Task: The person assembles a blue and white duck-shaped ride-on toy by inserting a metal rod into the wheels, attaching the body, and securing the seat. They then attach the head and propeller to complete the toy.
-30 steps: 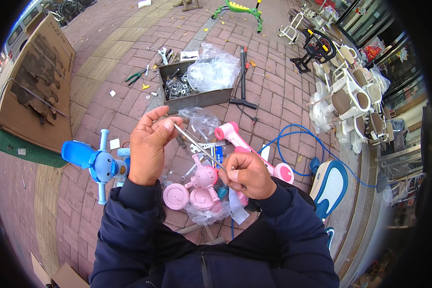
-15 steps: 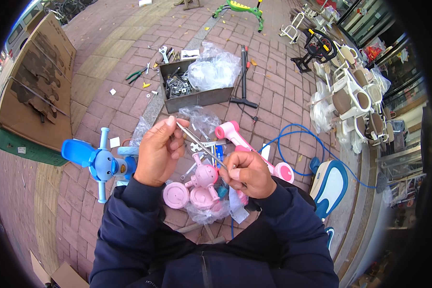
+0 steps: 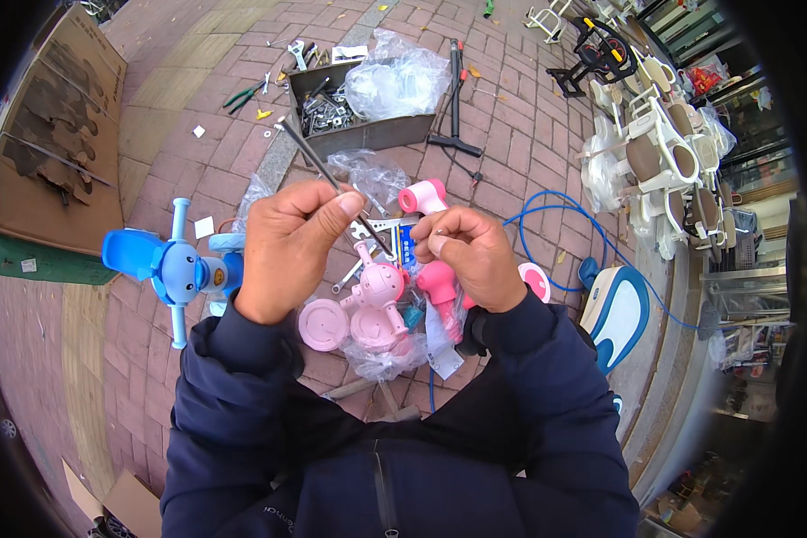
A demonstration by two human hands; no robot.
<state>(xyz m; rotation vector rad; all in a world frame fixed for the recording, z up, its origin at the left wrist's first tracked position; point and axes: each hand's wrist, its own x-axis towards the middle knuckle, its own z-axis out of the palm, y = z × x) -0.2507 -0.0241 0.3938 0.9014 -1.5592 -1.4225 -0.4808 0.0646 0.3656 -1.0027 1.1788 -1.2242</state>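
Pinched between the thumb and fingers of my left hand (image 3: 291, 251) is a thin metal rod (image 3: 308, 154). It slants from the upper left down past the hand toward the middle. My right hand (image 3: 482, 260) is closed in a pinch just to the right of the rod's lower end. A tiny metal piece shows at its fingertips, too small to name. Below the hands lies a pink ride-on toy part (image 3: 378, 285) with an animal face and round discs, on clear plastic wrap. A pink tube-ended part (image 3: 423, 195) lies behind my right hand, which partly covers it.
A metal toolbox (image 3: 377, 136) of hardware and plastic bags stands ahead, with pliers (image 3: 241, 98) and a black pump (image 3: 455, 99) nearby. The blue ride-on toy (image 3: 177, 273) stands left. A blue hose (image 3: 547, 199), a blue-white seat (image 3: 615, 318) and white seat frames (image 3: 659, 157) are right.
The rod has come away from my right fingers and now tilts more steeply in my left hand, gripped nearer its middle. My right hand has risen slightly. The view has shifted a little.
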